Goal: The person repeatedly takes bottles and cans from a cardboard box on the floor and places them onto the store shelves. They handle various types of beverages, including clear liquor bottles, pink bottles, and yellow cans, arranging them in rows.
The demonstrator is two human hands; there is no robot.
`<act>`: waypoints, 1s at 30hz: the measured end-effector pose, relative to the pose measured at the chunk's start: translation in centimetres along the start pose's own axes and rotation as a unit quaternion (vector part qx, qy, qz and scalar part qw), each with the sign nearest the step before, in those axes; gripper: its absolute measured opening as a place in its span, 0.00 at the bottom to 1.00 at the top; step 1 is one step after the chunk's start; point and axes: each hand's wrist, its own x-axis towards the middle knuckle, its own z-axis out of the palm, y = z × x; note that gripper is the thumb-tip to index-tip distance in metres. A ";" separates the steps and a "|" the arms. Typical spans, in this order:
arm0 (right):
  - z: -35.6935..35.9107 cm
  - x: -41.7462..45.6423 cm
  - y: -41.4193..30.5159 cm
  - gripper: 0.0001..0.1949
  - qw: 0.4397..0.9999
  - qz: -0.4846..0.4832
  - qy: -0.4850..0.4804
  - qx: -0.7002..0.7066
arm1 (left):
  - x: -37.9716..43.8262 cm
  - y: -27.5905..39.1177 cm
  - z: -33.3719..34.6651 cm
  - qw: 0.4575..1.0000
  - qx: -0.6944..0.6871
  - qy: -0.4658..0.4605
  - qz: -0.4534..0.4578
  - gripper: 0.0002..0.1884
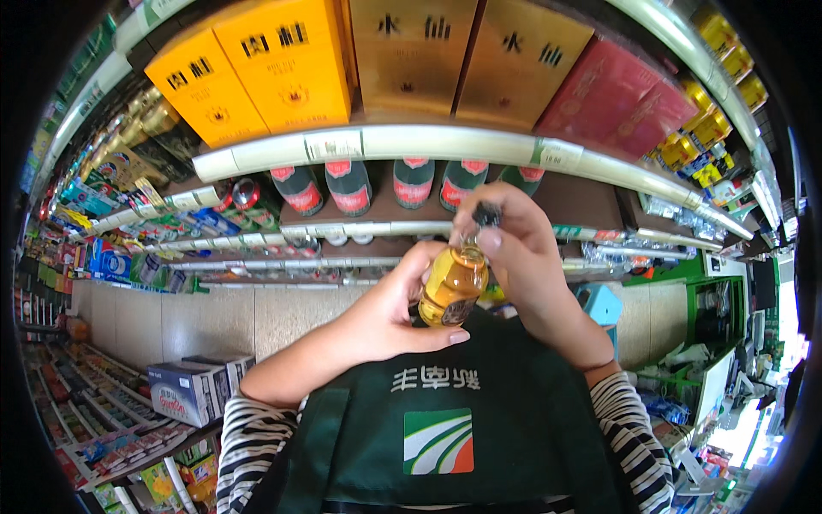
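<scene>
My left hand (pixel 411 308) holds a small glass bottle (pixel 454 283) of amber liquid, tilted, with a yellow label and a dark one. The fingers and thumb of my right hand (pixel 520 238) close around the bottle's neck, beside a black piece (pixel 488 213) at its top; whether this is a cap or a cloth I cannot tell. Both hands are in front of my dark green apron (pixel 514 385). Beyond them, green bottles with red labels (pixel 413 183) stand upright on a brown shelf.
Yellow boxes (pixel 282 70), gold boxes (pixel 411 64) and red boxes (pixel 616 96) fill the shelf above, behind a white price rail (pixel 449 142). Cartons (pixel 192 392) are stacked at the lower left. A light blue plastic stool (pixel 600 305) stands on the floor at the right, near a cluttered counter (pixel 713 385).
</scene>
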 end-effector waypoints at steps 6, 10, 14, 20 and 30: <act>0.4 2.4 -7.1 0.13 0.905 -0.279 -0.007 -0.320 | 0.6 0.2 -0.8 0.995 0.034 0.020 0.090 0.38; 1.5 5.9 -12.1 0.14 0.779 -0.506 0.032 -0.368 | 0.3 0.6 -0.7 0.995 0.043 0.004 0.088 0.34; 2.2 10.2 -17.1 0.12 0.652 -0.593 0.073 -0.467 | 0.2 0.8 -0.8 0.996 0.043 -0.005 0.080 0.32; 1.7 16.3 -21.1 0.12 0.585 -0.545 0.117 -0.589 | -0.7 1.0 -1.0 0.994 0.061 0.014 0.089 0.31; 0.7 20.6 -22.6 0.17 0.643 -0.364 0.142 -0.658 | -1.2 1.3 -1.4 0.993 0.055 0.024 0.101 0.31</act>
